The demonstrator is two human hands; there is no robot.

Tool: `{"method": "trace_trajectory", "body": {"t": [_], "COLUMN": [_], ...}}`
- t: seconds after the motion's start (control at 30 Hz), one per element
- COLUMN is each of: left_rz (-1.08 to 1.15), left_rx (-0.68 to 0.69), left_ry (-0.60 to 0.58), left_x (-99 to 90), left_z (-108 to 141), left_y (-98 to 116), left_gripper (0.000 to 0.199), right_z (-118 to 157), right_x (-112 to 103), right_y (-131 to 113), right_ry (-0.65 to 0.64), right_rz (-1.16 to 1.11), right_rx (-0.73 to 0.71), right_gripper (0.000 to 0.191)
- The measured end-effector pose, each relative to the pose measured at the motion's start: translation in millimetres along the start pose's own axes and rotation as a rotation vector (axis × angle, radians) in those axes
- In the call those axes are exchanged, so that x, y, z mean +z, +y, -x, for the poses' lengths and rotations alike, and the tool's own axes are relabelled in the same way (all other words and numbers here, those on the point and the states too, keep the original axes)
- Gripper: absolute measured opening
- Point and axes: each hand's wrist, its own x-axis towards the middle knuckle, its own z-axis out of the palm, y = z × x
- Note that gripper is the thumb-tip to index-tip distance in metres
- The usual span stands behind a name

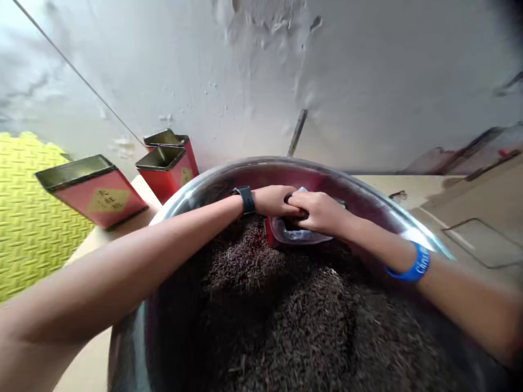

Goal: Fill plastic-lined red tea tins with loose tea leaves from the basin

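Note:
A large round metal basin (141,337) holds a heap of dark, dry, twisted leaves that look like loose tea (310,316). Near its far wall sits a red tin (270,233) lined with a clear plastic bag (304,236), open at the top. Over the tin's mouth, my left hand (273,200), with a dark watch on the wrist, is closed, fingertips against the other hand. My right hand (322,211), below a blue wristband, curls its fingers inward there too. Something dark shows under the fingers; what they grip is hidden.
Open red tins with yellow labels stand left of the basin: one nearer (102,198), two by the wall (163,169). Yellow foam matting (36,218) lies at far left. Behind rises a peeling wall (183,71); a cardboard surface (482,218) is at right.

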Motion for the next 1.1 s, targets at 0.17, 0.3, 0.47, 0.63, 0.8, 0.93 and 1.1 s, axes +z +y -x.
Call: {"method": "trace_trajectory", "body": {"t": [0.17, 0.3, 0.47, 0.63, 0.8, 0.93, 1.1], "left_rz": [-0.015, 0.108, 0.086, -0.052, -0.120, -0.142, -0.144], "left_rx": [0.012, 0.120, 0.117, 0.023, -0.018, -0.012, 0.038], "left_ry": [-0.011, -0.165, -0.124, -0.034, 0.015, 0.027, 0.036], "left_x": [-3.1, -12.8, -11.1, -3.5, -1.8, -2.1, -4.6], "left_z": [0, 4, 4, 2, 1, 2, 2], "left_y": [-1, -3, -2, 2, 4, 4, -2], "left_gripper": [0.041, 0.047, 0.046, 0.039, 0.035, 0.034, 0.030], "right_z": [-1, 0, 0, -1, 0, 1, 3], "right_x": [-3, -2, -2, -3, -3, -5, -8], "right_y": [0, 1, 2, 0, 0, 0, -2], "right_ry": [-0.011, -0.014, -0.014, -0.027, -0.010, 0.011, 0.075], "right_rz": [-0.004, -0.020, 0.012, 0.024, 0.046, 0.035, 0.017], "right_rx": [-0.003, -0.012, -0.013, -0.004, -0.010, -0.028, -0.013], "right_gripper": [0.006, 0.007, 0.013, 0.008, 0.014, 0.025, 0.032]}}
